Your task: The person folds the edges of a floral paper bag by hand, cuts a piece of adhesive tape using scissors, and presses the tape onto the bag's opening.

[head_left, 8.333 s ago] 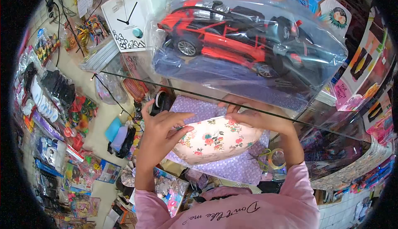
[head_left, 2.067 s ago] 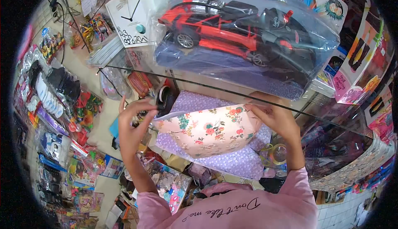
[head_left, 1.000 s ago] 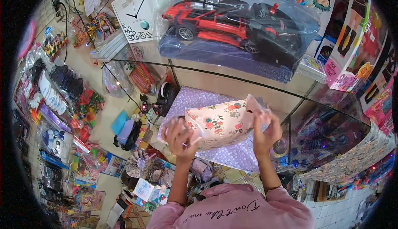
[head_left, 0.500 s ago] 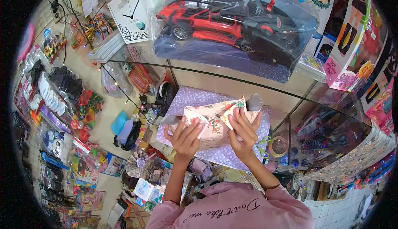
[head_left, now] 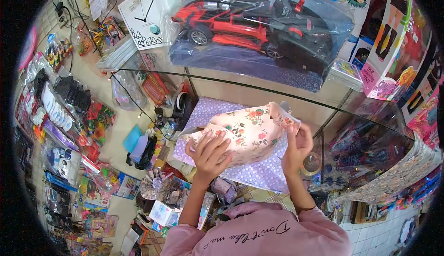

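A pink sheet of floral paper [head_left: 252, 131] is folded loosely, with raised, curling edges, over a purple patterned sheet [head_left: 203, 110]. My left hand [head_left: 210, 154] lies on the near left part of the floral paper, its fingers spread. At the paper's right end, my right hand [head_left: 297, 147] pinches the raised edge between thumb and fingers. Whatever lies under the floral paper is hidden.
Behind the work surface, a glass shelf holds a wrapped red and black toy car [head_left: 240, 29] and a white clock box [head_left: 148, 17]. A tape roll [head_left: 311, 162] sits at the right. Packaged goods [head_left: 60, 103] crowd the left side.
My right hand has moved right with the paper's edge, opening out the floral sheet. My left hand has shifted slightly right and its fingers now lie flatter. The green scissors are no longer visible.
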### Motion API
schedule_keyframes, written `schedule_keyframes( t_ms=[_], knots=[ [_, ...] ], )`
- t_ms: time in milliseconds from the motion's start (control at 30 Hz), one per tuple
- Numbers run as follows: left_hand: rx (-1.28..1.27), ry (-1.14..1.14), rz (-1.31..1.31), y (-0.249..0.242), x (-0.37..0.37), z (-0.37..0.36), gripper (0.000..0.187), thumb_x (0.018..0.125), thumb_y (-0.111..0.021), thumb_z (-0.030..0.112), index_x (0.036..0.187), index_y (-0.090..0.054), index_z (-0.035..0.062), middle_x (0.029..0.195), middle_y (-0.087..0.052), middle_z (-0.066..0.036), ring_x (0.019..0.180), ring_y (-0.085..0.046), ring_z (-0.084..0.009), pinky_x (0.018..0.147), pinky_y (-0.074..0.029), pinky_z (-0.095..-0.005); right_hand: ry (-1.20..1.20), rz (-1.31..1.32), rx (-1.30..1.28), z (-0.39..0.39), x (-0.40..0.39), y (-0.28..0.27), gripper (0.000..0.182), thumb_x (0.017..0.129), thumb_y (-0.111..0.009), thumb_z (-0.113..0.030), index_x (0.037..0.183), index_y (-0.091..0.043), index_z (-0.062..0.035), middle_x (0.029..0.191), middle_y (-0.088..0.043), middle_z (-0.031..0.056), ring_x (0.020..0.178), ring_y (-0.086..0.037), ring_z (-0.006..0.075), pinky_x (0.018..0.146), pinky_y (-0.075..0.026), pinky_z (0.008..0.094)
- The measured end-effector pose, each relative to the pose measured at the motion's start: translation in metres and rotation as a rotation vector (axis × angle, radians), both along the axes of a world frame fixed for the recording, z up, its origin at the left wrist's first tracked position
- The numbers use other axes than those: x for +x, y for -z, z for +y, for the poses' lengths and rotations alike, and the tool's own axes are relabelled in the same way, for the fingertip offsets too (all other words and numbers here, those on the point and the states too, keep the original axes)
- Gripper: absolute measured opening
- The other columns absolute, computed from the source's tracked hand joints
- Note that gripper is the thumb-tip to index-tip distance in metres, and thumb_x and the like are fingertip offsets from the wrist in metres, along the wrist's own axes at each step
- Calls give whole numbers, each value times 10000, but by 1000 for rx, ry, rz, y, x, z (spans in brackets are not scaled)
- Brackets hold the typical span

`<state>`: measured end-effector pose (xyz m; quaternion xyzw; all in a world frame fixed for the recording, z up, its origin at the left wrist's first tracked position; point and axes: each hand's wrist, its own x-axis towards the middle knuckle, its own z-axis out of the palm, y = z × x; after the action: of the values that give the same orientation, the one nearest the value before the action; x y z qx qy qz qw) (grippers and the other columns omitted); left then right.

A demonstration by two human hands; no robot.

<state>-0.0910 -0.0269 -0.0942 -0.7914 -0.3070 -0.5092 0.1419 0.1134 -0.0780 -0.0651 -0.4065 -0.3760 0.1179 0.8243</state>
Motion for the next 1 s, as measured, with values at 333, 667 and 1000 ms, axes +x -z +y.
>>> schedule_keyframes(
  t_ms=[333,667,1000],
  knots=[
    [118,159,276,-101,32,10,195,742,-730,305,736,-620,143,913,-636,10,894,-569,-141,849,-313,-402,-212,-89,-88,1,16,-23,129,916,-565,-96,958,-459,-35,871,-545,47,891,-509,96,812,-421,253],
    [-19,256,393,-92,59,23,212,790,-656,286,954,-697,158,1310,-506,-58,1189,-473,-227,973,-309,-459,-243,-93,-46,6,14,-26,151,966,-507,-68,1087,-423,-35,1006,-498,52,921,-486,88,819,-413,244],
    [-139,273,357,-91,58,30,233,809,-636,217,1026,-645,132,1044,-591,-33,988,-551,-182,954,-298,-444,45,-571,24,-4,5,37,235,879,-522,28,1112,-523,2,1240,-559,195,1195,-547,253,1004,-384,427]
  ],
)
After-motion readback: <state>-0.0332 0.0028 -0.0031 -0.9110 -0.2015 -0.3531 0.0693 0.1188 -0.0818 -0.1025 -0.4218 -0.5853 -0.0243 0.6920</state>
